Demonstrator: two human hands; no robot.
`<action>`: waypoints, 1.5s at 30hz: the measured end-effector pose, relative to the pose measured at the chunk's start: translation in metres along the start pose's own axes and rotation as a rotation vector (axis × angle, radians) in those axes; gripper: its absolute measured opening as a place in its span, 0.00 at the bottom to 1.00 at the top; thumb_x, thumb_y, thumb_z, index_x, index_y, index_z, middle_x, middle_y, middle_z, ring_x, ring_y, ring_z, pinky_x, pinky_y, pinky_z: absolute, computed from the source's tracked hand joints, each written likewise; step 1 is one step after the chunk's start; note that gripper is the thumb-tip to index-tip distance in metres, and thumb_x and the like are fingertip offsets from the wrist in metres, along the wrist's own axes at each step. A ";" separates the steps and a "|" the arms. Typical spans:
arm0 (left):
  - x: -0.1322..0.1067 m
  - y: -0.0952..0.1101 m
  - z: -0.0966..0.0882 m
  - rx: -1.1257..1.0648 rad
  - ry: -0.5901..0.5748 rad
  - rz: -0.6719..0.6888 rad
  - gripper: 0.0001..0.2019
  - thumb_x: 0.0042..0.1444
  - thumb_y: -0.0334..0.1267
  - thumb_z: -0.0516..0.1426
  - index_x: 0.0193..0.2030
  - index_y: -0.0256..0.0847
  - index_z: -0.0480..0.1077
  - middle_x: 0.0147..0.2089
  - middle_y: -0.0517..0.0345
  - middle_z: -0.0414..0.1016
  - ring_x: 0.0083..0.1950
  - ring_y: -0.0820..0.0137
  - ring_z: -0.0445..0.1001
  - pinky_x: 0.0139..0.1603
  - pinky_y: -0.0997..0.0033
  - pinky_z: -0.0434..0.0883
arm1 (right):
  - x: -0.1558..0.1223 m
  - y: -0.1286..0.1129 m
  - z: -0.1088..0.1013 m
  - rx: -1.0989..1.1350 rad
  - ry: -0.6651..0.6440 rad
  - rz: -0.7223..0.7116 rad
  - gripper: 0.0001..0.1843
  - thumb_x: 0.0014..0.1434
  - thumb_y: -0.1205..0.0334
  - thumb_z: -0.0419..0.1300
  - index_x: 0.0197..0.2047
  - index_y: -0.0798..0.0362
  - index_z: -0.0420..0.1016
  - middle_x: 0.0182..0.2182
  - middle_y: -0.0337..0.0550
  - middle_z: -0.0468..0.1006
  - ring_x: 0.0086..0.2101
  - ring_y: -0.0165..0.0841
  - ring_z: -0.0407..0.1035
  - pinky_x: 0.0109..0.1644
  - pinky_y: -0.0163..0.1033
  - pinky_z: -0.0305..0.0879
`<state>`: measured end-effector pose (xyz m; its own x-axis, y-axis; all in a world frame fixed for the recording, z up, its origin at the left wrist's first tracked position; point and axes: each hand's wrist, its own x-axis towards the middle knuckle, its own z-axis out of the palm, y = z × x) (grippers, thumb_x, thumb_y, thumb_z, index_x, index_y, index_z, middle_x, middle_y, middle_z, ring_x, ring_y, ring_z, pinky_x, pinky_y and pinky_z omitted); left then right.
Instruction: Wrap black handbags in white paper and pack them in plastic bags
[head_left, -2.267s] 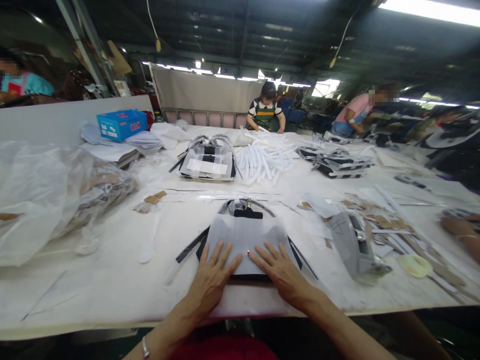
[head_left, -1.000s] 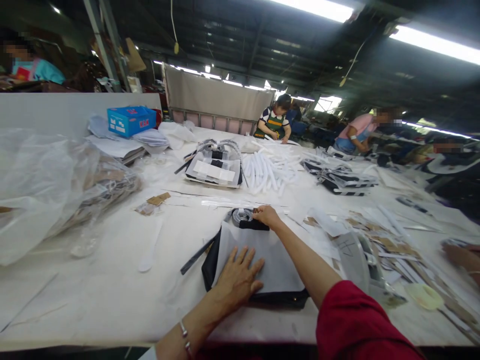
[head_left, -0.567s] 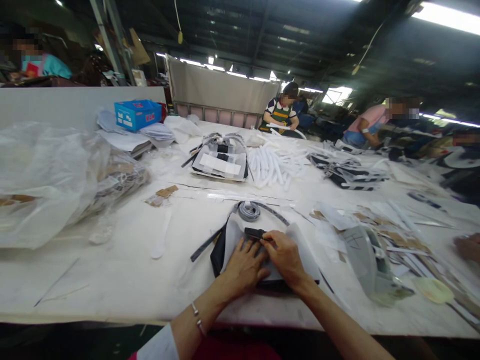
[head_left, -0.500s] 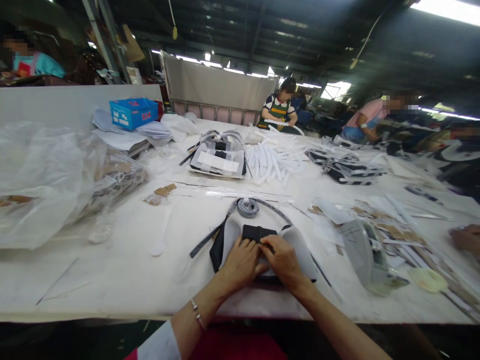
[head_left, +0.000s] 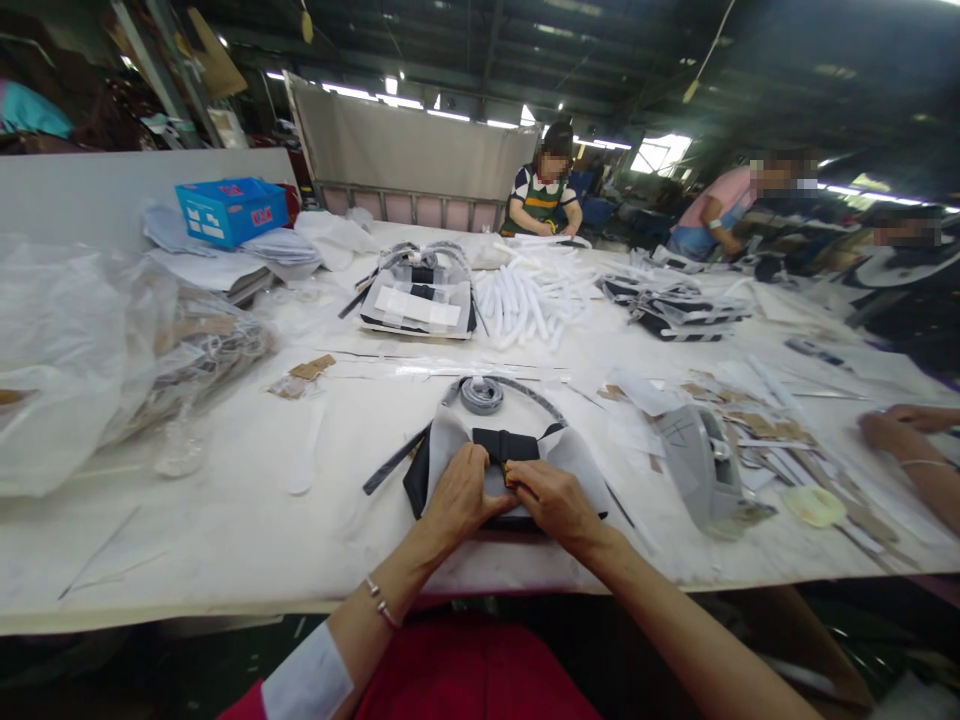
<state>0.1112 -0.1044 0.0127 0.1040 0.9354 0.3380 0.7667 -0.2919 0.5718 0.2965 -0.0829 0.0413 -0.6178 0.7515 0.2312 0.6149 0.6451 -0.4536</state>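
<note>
The bag (head_left: pixel 576 462) lies close to the middle of the table's front edge (head_left: pixel 225 575), partly covered by both hands. The left hand (head_left: pixel 459 492) bends its fingers over it; I cannot tell if they grip, because the fingertips are hidden. The right hand (head_left: pixel 551 497) pinches a small yellowish part (head_left: pixel 508 474), hard to make out, below the black flap (head_left: pixel 491 441). Near the table's right edge, another person's arm (head_left: pixel 919 462) is cut off

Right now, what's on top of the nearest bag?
A pale sheet and a black flap. Left hand and right hand cover part; what's beneath them can't be seen.
</note>
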 end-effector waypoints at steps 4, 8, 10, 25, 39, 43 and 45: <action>-0.004 0.001 0.001 0.068 0.060 0.016 0.18 0.50 0.42 0.64 0.35 0.44 0.56 0.37 0.59 0.63 0.41 0.63 0.66 0.42 0.62 0.68 | 0.002 -0.003 -0.006 -0.058 -0.094 -0.029 0.10 0.63 0.70 0.53 0.41 0.51 0.75 0.41 0.46 0.80 0.44 0.35 0.73 0.50 0.39 0.67; -0.007 0.001 0.003 0.135 0.080 0.061 0.19 0.49 0.43 0.65 0.35 0.44 0.57 0.38 0.57 0.64 0.42 0.61 0.65 0.43 0.61 0.67 | 0.007 -0.006 -0.017 -0.038 -0.204 -0.003 0.10 0.63 0.68 0.53 0.45 0.51 0.73 0.42 0.44 0.79 0.42 0.34 0.73 0.48 0.37 0.66; -0.008 0.001 0.004 0.158 0.092 0.078 0.18 0.49 0.44 0.65 0.35 0.43 0.58 0.38 0.56 0.64 0.42 0.61 0.65 0.43 0.60 0.67 | 0.010 -0.007 -0.022 0.015 -0.238 0.031 0.10 0.65 0.65 0.53 0.45 0.50 0.74 0.42 0.42 0.80 0.41 0.33 0.73 0.47 0.36 0.65; -0.007 0.002 0.004 0.157 0.034 0.026 0.20 0.49 0.48 0.66 0.39 0.42 0.61 0.39 0.55 0.66 0.43 0.59 0.67 0.45 0.57 0.67 | 0.028 -0.006 -0.021 0.006 -0.287 0.174 0.09 0.58 0.64 0.60 0.40 0.46 0.81 0.38 0.39 0.80 0.39 0.34 0.73 0.43 0.36 0.63; -0.003 -0.001 0.006 0.030 -0.016 0.007 0.28 0.42 0.45 0.69 0.48 0.42 0.66 0.55 0.47 0.71 0.58 0.52 0.68 0.58 0.50 0.66 | 0.035 -0.004 -0.012 -0.175 -0.328 0.081 0.11 0.62 0.68 0.55 0.35 0.49 0.79 0.38 0.39 0.77 0.36 0.30 0.72 0.38 0.33 0.62; -0.004 0.000 0.008 0.016 0.012 -0.007 0.24 0.42 0.42 0.68 0.45 0.42 0.66 0.54 0.47 0.71 0.57 0.53 0.68 0.58 0.52 0.67 | 0.027 -0.011 0.007 -0.356 -0.230 0.138 0.08 0.63 0.68 0.54 0.37 0.51 0.75 0.36 0.42 0.76 0.37 0.33 0.71 0.35 0.33 0.61; -0.005 0.000 0.009 0.010 0.029 0.001 0.22 0.42 0.41 0.68 0.44 0.41 0.67 0.54 0.48 0.71 0.58 0.54 0.68 0.58 0.52 0.67 | 0.022 -0.013 0.015 -0.419 -0.165 0.174 0.08 0.63 0.69 0.54 0.37 0.51 0.73 0.37 0.44 0.76 0.38 0.34 0.71 0.33 0.34 0.61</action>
<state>0.1165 -0.1074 0.0038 0.0871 0.9288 0.3602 0.7732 -0.2910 0.5635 0.2673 -0.0771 0.0394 -0.5368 0.8433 0.0272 0.8397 0.5371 -0.0802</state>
